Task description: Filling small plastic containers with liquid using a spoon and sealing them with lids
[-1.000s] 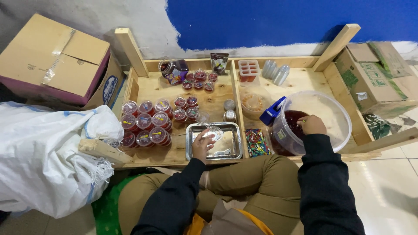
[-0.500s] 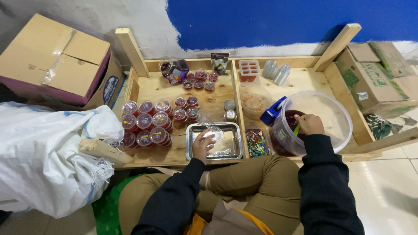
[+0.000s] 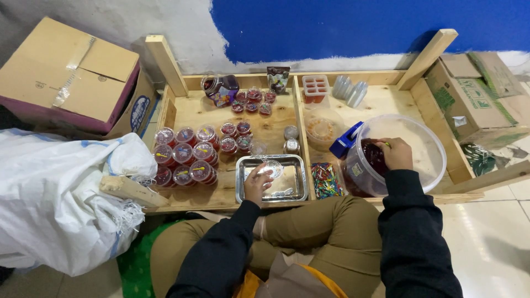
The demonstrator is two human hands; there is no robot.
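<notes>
My left hand holds a small clear plastic cup over a shiny metal tray at the front of the wooden tray table. My right hand reaches into a big clear plastic tub and grips a green-handled ladle loaded with dark red jelly, lifted above the dark red jelly lying in the tub's left part.
Several filled, lidded red cups stand left of the metal tray, more at the back near a jar. Coloured small spoons lie between tray and tub. Cardboard boxes and a white sack flank the left; another box stands right.
My right hand has risen a little inside the tub, bringing up the ladle with dark red jelly. My left hand and its cup have stayed in place.
</notes>
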